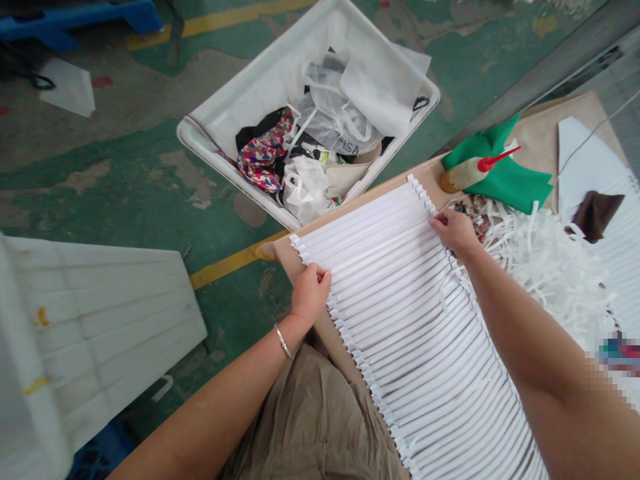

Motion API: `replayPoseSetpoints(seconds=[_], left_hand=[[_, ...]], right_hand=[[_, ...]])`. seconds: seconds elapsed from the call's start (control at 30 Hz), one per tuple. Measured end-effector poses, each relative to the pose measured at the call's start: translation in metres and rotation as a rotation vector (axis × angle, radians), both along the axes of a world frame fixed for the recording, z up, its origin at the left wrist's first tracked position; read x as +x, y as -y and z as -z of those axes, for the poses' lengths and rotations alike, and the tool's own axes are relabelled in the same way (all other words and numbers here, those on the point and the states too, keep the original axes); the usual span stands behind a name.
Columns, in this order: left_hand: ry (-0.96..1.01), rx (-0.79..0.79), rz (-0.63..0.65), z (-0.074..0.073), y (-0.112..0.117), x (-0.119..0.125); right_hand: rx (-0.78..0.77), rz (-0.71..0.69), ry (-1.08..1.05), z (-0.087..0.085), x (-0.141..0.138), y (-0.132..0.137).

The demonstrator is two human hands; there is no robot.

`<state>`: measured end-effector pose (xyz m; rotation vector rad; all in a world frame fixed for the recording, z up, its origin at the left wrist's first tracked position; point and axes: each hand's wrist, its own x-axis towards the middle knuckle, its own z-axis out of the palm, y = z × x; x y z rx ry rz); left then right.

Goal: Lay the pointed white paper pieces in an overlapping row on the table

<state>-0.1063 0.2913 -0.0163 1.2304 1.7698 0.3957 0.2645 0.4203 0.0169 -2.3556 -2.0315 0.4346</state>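
A long row of overlapping white strips point(415, 347) lies across the table, their folded tabs lined up along both sides. My left hand point(311, 293) is closed in a pinch at the left end of one white strip point(381, 246) near the far part of the row. At that strip's right end, the fingers of my right hand point(456, 231) are pinched together too. The strip runs straight between both hands, flat against the row. Whether it is lifted off the strips below, I cannot tell.
Beyond the table edge stands a white bin point(220, 127) with plastic bags and cloth inside. A red-tipped glue bottle point(465, 175), green cloth point(525, 180) and a heap of loose white strips point(550, 267) lie right. A large white container point(100, 320) is at left.
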Motion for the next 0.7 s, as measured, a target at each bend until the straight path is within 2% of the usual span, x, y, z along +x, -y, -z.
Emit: replayPoseSetpoints(seconds=[0.43,0.7], left_hand=[[0.018,-0.02,-0.006,0.0,-0.002,0.001],[0.046,-0.023,-0.001,-0.002,-0.001,0.0]], right_hand=[[-0.021,-0.025,0.091,0.012,-0.001,-0.004],[-0.015,-0.031,0.098,0.013,-0.001,-0.003]])
